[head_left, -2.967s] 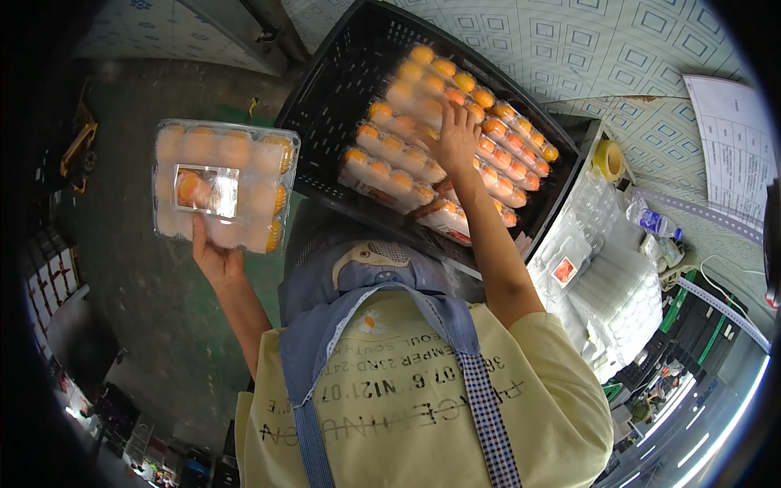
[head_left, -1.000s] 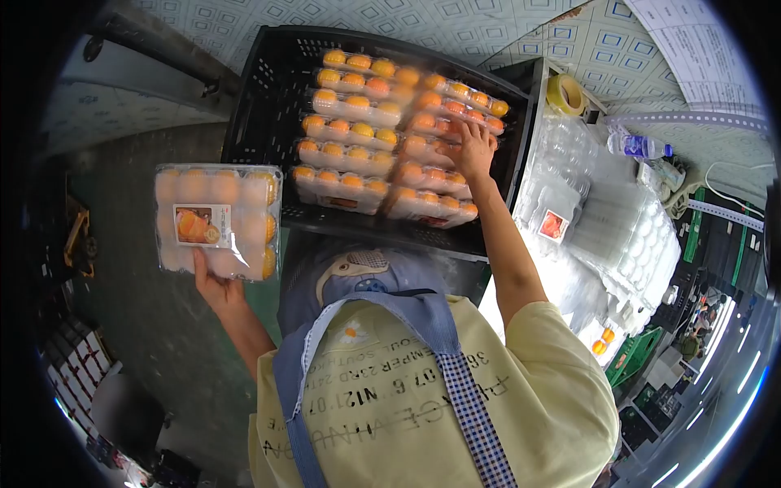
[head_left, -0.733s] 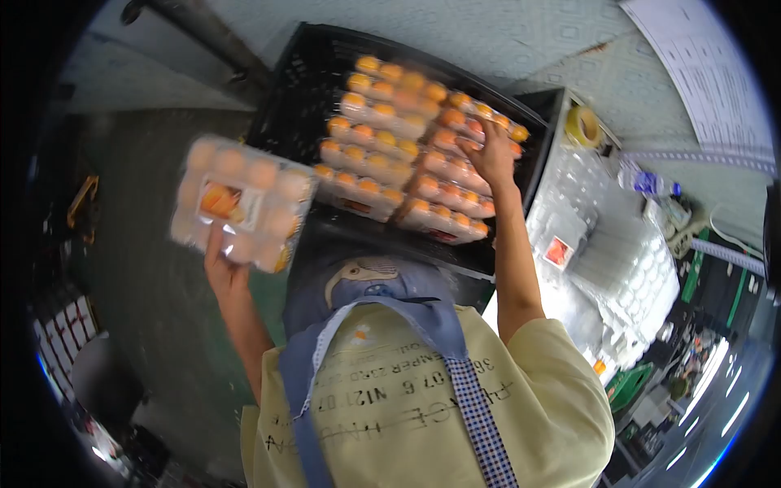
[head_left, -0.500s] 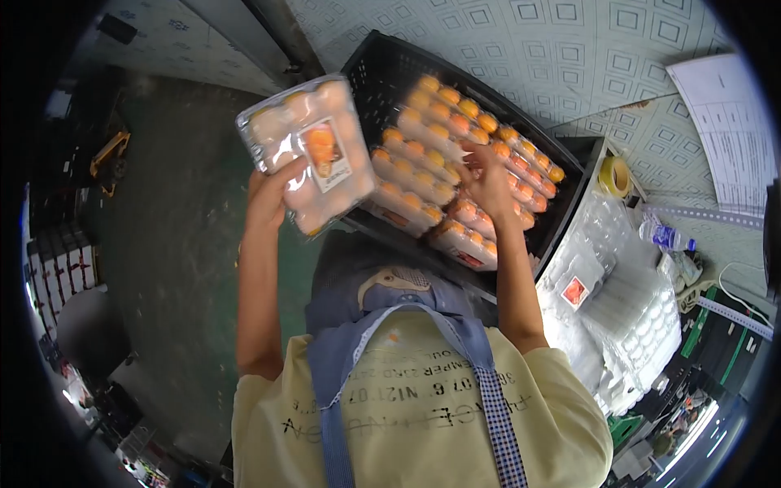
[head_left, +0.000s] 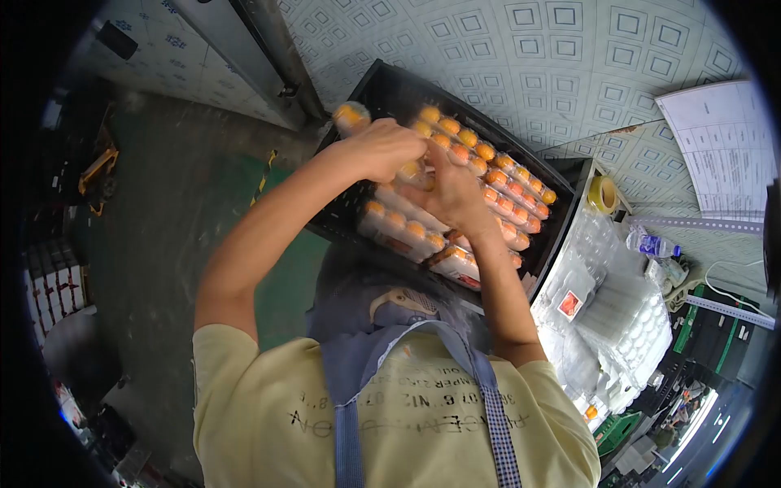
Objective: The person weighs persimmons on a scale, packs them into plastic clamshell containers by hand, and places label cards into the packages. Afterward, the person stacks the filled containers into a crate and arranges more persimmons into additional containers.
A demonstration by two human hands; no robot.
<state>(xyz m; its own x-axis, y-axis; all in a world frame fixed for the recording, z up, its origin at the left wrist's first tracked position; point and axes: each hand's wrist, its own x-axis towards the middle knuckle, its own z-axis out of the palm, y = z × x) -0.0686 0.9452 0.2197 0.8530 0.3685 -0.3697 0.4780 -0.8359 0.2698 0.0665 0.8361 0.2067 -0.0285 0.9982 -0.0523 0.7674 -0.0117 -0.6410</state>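
My left hand [head_left: 386, 150] is curled over the left side of a black crate [head_left: 557, 236], its fingers closed on a clear clamshell pack of orange fruit [head_left: 351, 118]. My forearm and wrist cover most of that pack, which looks tilted. Beside it, my right hand [head_left: 458, 195] bends inward, thumb and fingers around fruit in clear plastic between the two hands; some fingertips are blurred. Several more fruit packs [head_left: 512, 199] lie in rows and stacks inside the crate, with another stack [head_left: 404, 232] at its near left.
To the right, empty clear clamshells [head_left: 626, 325] are stacked beside a labelled clear lid [head_left: 569, 304]. A yellow tape roll [head_left: 602, 193] and a water bottle [head_left: 653, 244] stand near the wall. Printed paper [head_left: 724, 146] hangs on the patterned wall behind.
My left hand has carried its fruit pack from left of the crate over and into it, turning it away. My right hand has moved left to meet it.
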